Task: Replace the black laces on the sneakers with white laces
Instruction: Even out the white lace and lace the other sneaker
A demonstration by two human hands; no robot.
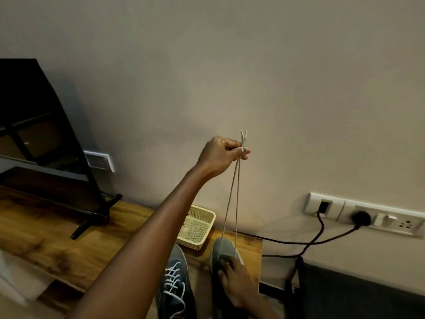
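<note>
Black TV [39, 125] and yellow mesh basket [198, 223] on wooden table [46, 229]; wall sockets [365, 218].

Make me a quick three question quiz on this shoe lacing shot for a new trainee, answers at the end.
1. True or false: the left sneaker already carries a white lace.
2. Which hand holds both ends of the white lace up high: A) left hand, B) right hand?
3. Fill in: behind the sneakers on the wooden table sits a pale yellow ____.

Key
1. True; white lacing crosses its front.
2. A; its fingers pinch the two ends while the right hand rests on the right sneaker.
3. Basket.
</note>
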